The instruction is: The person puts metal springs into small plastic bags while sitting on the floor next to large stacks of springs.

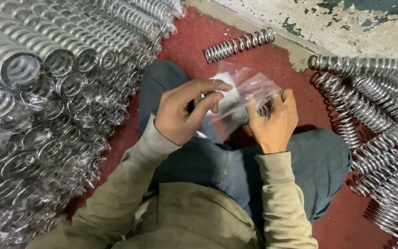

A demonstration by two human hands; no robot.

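- The person sits on a red floor [194, 41] with legs in blue jeans [309, 161], arms in olive sleeves reaching out over the lap.
- The left hand [185, 113] has its fingers [208, 99] curled and pinched narrow on the near edge of a clear plastic bag [245, 90], which is held above the jeans, between the two hands.
- The right hand [275, 122] grips the other side of the clear plastic bag, its fingers closed around a metal spring [264, 109] whose coils show just at the bag's lower right edge; how far the spring sits inside the bag cannot be told.
- A thin pale object pokes out below the left hand, just beside the clear plastic bag's lower corner; what it is cannot be told.
- To the left of the clear plastic bag, well apart, rises a stack of bagged springs [47, 92], shiny coils wrapped in clear film and laid in rows.
- To the right of the clear plastic bag lies a heap of loose springs [378, 120], unwrapped and tangled on the floor.
- Beyond the clear plastic bag, a single spring [239, 44] lies alone on the red floor, next to the foot of a wall [346, 27] with peeling paint.
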